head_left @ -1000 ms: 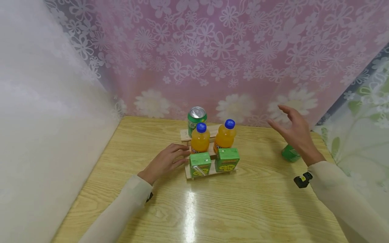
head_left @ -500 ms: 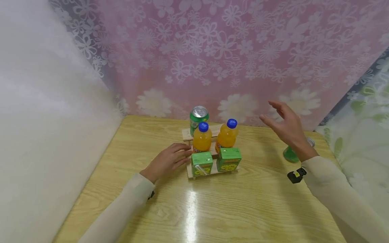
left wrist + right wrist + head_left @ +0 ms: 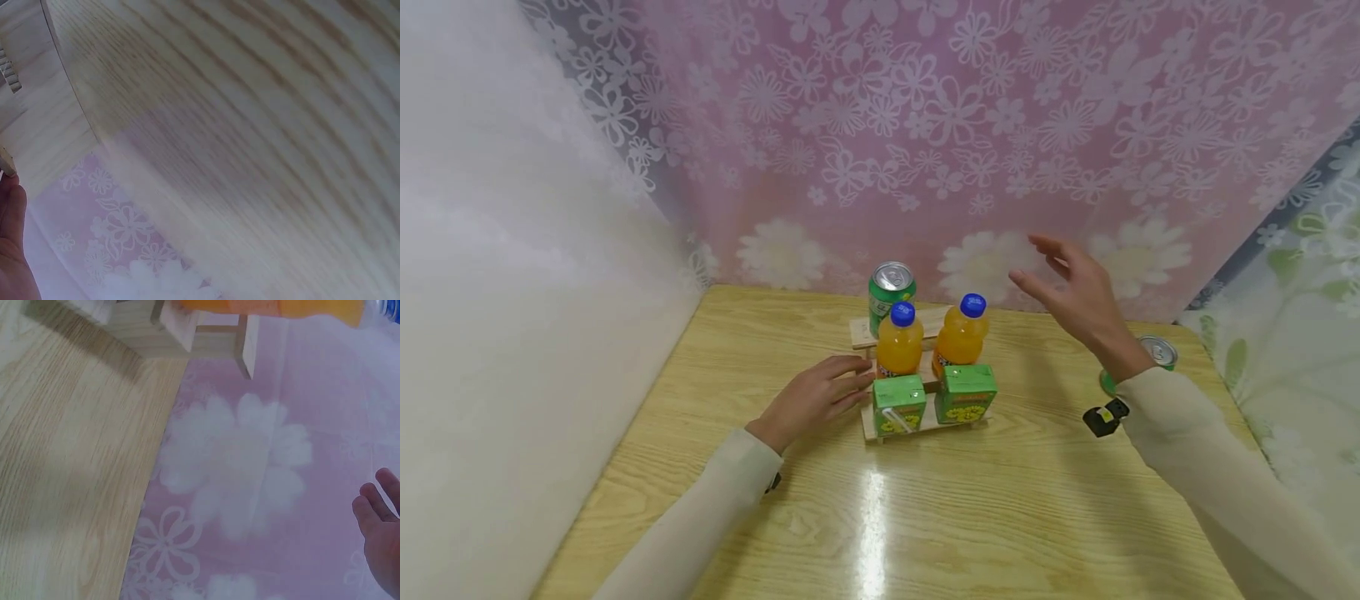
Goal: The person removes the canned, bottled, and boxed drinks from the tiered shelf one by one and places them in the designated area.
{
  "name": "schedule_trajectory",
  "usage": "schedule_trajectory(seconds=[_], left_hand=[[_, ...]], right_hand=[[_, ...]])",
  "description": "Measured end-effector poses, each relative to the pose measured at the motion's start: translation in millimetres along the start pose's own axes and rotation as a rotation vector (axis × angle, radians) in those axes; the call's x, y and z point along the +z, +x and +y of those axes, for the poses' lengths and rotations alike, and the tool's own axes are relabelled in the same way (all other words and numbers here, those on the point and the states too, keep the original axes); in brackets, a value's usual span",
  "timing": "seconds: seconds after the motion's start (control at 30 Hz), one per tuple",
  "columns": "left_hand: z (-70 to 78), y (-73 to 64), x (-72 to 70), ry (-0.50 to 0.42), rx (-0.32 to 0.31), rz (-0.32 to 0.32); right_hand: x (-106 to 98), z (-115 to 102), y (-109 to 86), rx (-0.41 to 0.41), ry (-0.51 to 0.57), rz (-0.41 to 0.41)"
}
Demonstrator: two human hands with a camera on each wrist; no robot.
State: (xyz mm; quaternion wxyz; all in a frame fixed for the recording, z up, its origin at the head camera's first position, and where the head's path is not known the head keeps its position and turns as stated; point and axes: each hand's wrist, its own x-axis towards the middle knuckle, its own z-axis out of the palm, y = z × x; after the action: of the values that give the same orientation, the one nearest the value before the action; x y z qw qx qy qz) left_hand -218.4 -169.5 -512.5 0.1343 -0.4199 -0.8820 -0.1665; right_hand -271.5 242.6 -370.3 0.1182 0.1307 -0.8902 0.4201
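A small stepped wooden rack (image 3: 938,320) holds drinks on its tiers. On its top step stands a green can (image 3: 881,310), at the left. Two orange drink bottles (image 3: 898,348) with blue caps fill the middle step, and two green juice boxes (image 3: 966,395) sit on the lowest. My left hand (image 3: 814,398) touches the rack's left side with extended fingers; the left wrist view has its fingertips (image 3: 14,187) against a wooden edge. Raised to the right of the rack, my right hand (image 3: 1078,300) holds nothing, thumb and fingers apart.
Another green can (image 3: 1158,352) stands on the table at the right, partly hidden by my right forearm. The wood-grain table (image 3: 985,500) meets a pink flowered curtain (image 3: 880,125) behind and a white cloth (image 3: 512,292) at the left.
My right hand has moved left, away from the can at the right and towards the rack, uncovering that can's top. The left hand stays at the rack. The view has shifted slightly.
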Motion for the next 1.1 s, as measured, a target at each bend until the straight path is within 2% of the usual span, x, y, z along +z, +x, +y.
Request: schedule_trajectory(seconds=[0.43,0.6,0.93,1.1], left_hand=[[-1.6,-0.8,1.3,-0.010,0.005,0.026],[-0.6,0.3,0.0,-0.013,0.003,0.018],[-1.4,0.6,0.9,-0.008,0.000,0.015],[-1.9,1.0,1.5,-0.003,-0.001,0.018]], right_hand=[[22,-30,18.9,-0.064,0.064,-0.044],[30,-40,25.4,-0.084,0.081,-0.068],[36,-53,36.0,-0.056,0.058,-0.155],[41,-56,43.0,-0.084,0.055,-0.220]])
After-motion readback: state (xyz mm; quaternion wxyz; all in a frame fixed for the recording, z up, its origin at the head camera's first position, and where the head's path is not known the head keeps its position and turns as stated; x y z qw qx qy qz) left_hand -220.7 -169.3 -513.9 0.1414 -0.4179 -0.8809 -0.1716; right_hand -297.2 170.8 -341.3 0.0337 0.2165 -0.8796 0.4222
